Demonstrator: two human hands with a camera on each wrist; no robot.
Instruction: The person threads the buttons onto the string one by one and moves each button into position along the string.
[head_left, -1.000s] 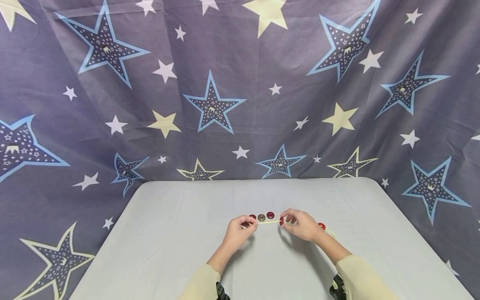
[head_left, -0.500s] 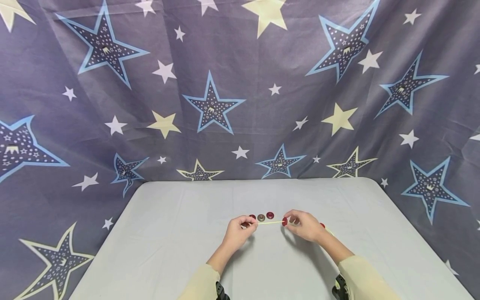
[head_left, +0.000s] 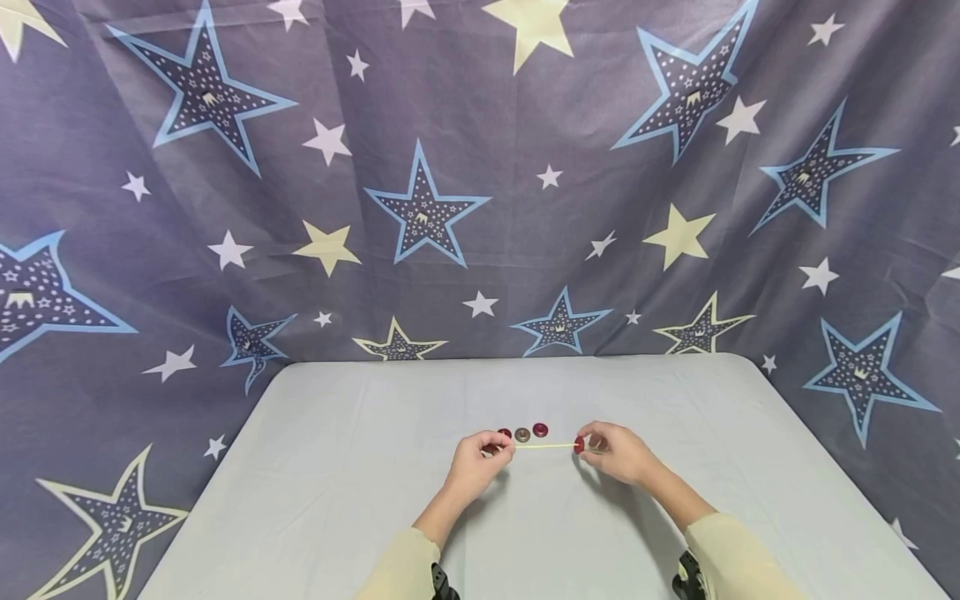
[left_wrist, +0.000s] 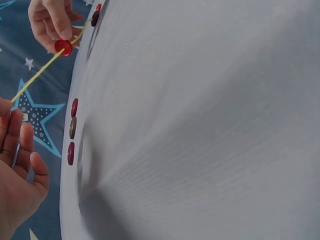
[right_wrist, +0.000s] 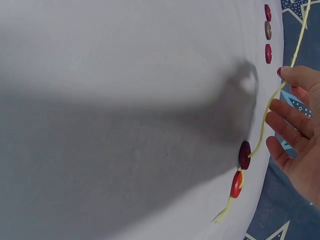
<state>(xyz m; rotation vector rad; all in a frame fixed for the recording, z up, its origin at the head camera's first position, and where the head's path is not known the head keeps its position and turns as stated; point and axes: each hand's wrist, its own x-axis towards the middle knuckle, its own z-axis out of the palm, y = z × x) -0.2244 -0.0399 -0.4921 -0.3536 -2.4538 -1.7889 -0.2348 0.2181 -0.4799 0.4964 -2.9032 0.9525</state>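
My left hand [head_left: 476, 465] pinches a yellow string [head_left: 545, 446] near one end. The string runs taut toward my right hand [head_left: 621, 454], whose thumb and forefinger pinch a round red button [left_wrist: 63, 48]. String passes through this button, which is held on edge above the table. Beyond the right hand the string sags down to a dark red button [right_wrist: 244, 155] and a bright red button [right_wrist: 236, 184], both threaded on it and at the table. Its free tail lies past them. In the left wrist view, the left fingertips are partly cut off.
On the white-covered table [head_left: 360, 467], two dark red buttons [head_left: 540, 430] and a brown button [head_left: 522, 435] lie in a short row behind the hands. One red button is partly covered by the left hand. A star-patterned cloth [head_left: 450, 292] hangs behind the table.
My right hand has moved to the right with the red button, so the stretch of string between the hands is longer. The left hand has stayed in place.
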